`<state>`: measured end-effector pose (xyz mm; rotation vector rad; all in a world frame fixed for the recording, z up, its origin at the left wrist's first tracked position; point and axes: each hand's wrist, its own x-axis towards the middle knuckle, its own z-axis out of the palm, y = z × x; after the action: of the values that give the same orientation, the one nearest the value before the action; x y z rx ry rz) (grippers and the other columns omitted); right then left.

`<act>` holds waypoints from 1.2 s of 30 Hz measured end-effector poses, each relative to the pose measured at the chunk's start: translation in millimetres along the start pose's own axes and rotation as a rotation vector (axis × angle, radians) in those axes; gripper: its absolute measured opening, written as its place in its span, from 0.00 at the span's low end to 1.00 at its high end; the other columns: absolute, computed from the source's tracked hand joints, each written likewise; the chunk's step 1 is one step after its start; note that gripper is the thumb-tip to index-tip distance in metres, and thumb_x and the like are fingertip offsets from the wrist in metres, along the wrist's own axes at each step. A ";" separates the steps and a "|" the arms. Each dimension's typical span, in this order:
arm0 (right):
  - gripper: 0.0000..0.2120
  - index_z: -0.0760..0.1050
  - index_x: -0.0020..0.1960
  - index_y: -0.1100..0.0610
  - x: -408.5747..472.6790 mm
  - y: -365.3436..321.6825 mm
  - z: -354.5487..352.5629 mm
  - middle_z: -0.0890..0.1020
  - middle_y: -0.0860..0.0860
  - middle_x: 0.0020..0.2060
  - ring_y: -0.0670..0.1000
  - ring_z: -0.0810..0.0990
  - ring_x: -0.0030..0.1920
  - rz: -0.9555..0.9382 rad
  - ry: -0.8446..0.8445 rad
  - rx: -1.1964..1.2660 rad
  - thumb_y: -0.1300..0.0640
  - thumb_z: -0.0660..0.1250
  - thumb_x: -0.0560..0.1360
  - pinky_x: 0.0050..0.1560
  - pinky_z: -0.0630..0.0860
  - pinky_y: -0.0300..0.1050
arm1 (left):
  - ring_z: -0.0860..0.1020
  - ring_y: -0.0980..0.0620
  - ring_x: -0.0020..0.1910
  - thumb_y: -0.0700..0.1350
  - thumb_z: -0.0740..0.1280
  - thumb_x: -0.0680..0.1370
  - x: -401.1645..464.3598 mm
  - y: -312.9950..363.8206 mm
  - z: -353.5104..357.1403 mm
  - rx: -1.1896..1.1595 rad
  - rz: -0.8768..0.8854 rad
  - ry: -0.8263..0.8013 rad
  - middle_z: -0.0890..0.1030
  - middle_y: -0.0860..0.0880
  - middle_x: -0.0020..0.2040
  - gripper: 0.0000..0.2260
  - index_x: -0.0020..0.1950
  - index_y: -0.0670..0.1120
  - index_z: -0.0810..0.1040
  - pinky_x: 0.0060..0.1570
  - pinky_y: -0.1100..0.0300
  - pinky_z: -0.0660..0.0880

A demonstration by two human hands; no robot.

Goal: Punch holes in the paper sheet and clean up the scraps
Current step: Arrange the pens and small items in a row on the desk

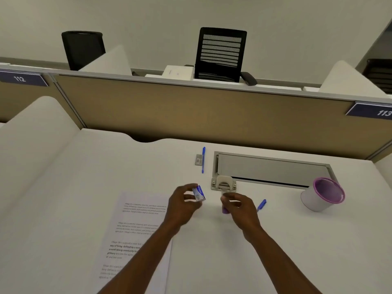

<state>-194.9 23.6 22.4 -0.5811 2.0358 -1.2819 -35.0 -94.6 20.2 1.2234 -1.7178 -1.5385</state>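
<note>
A printed paper sheet (137, 228) lies on the white desk (212, 251), partly under my left forearm. A beige hole punch (223, 184) sits just beyond my hands, by the edge of the desk's cable hatch. My left hand (182, 203) pinches a small blue and white box (199, 193) above the desk, to the left of the punch. My right hand (238, 209) is curled round a small purple object (224, 209) directly in front of the punch. What that object is cannot be made out.
A white cup with a purple rim (322, 195) stands at the right. One blue pen (203, 159) lies beside a small metal plate (198, 160) at the back; another blue pen (262, 204) lies right of my right hand. A grey cable hatch (273, 169) and a partition wall (191, 111) sit behind.
</note>
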 end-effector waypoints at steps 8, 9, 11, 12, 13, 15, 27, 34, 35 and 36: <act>0.11 0.80 0.53 0.59 78.0 -75.5 82.2 0.85 0.56 0.46 0.55 0.85 0.45 0.183 -0.026 0.210 0.53 0.73 0.75 0.48 0.84 0.50 | 0.81 0.51 0.45 0.40 0.78 0.69 101.5 15.5 -57.7 0.343 0.182 0.056 0.78 0.51 0.60 0.25 0.65 0.46 0.76 0.43 0.61 0.79; 0.10 0.81 0.51 0.59 92.2 -79.2 91.9 0.85 0.56 0.46 0.55 0.86 0.44 0.179 -0.010 0.175 0.53 0.73 0.75 0.48 0.84 0.50 | 0.80 0.51 0.45 0.40 0.77 0.69 114.0 14.0 -60.0 0.379 0.202 0.053 0.78 0.50 0.61 0.25 0.65 0.46 0.77 0.42 0.65 0.77; 0.10 0.82 0.48 0.59 119.8 -83.7 108.5 0.85 0.56 0.44 0.55 0.85 0.43 0.151 0.022 0.055 0.52 0.73 0.74 0.47 0.84 0.48 | 0.78 0.52 0.45 0.39 0.77 0.69 137.6 9.1 -61.3 0.436 0.234 0.033 0.78 0.49 0.61 0.25 0.64 0.46 0.77 0.40 0.74 0.72; 0.10 0.82 0.46 0.59 132.8 -85.1 115.2 0.85 0.55 0.42 0.54 0.85 0.42 0.134 0.036 -0.024 0.51 0.73 0.74 0.46 0.83 0.48 | 0.77 0.53 0.45 0.39 0.77 0.69 148.5 5.6 -60.5 0.466 0.245 0.017 0.77 0.48 0.60 0.25 0.65 0.47 0.77 0.39 0.76 0.70; 0.10 0.82 0.42 0.58 145.0 -86.3 120.7 0.84 0.54 0.39 0.53 0.84 0.41 0.116 0.053 -0.108 0.50 0.73 0.74 0.44 0.83 0.47 | 0.77 0.53 0.46 0.40 0.77 0.69 158.8 1.6 -59.2 0.496 0.250 0.001 0.77 0.48 0.60 0.25 0.65 0.48 0.77 0.39 0.76 0.69; 0.12 0.80 0.38 0.56 165.7 -87.9 128.7 0.81 0.51 0.33 0.52 0.82 0.39 0.079 0.088 -0.291 0.48 0.73 0.73 0.37 0.77 0.41 | 0.77 0.52 0.47 0.41 0.77 0.70 178.3 -7.1 -55.8 0.553 0.248 -0.020 0.77 0.49 0.58 0.25 0.65 0.50 0.76 0.41 0.72 0.70; 0.12 0.82 0.48 0.54 193.4 -69.2 147.8 0.85 0.51 0.42 0.50 0.80 0.41 -0.160 0.167 -0.592 0.45 0.70 0.74 0.38 0.69 0.39 | 0.74 0.47 0.59 0.49 0.72 0.74 222.5 -40.2 -39.5 0.784 0.244 -0.075 0.77 0.50 0.63 0.26 0.71 0.52 0.71 0.57 0.51 0.74; 0.12 0.82 0.45 0.56 175.4 -71.3 136.5 0.85 0.52 0.37 0.49 0.79 0.36 -0.266 0.254 -0.378 0.47 0.68 0.76 0.44 0.77 0.43 | 0.73 0.47 0.63 0.48 0.71 0.75 215.9 -41.7 -39.5 0.695 0.183 -0.071 0.77 0.48 0.65 0.28 0.73 0.49 0.68 0.63 0.53 0.70; 0.11 0.82 0.43 0.56 171.1 -72.6 131.1 0.84 0.51 0.34 0.48 0.79 0.34 -0.273 0.278 -0.327 0.49 0.69 0.76 0.43 0.78 0.44 | 0.74 0.47 0.63 0.48 0.71 0.75 214.0 -41.8 -39.7 0.677 0.176 -0.060 0.77 0.48 0.65 0.27 0.73 0.49 0.68 0.63 0.54 0.70; 0.09 0.82 0.43 0.56 166.4 -73.2 124.5 0.83 0.50 0.34 0.49 0.79 0.34 -0.280 0.301 -0.282 0.51 0.69 0.76 0.42 0.77 0.44 | 0.74 0.47 0.62 0.47 0.71 0.75 212.6 -41.7 -39.4 0.661 0.170 -0.048 0.78 0.49 0.64 0.27 0.73 0.49 0.68 0.63 0.54 0.69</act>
<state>-217.2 -194.7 2.0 -0.8721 2.4786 -1.3114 -86.5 -296.9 -49.8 1.2894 -2.3963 -0.9245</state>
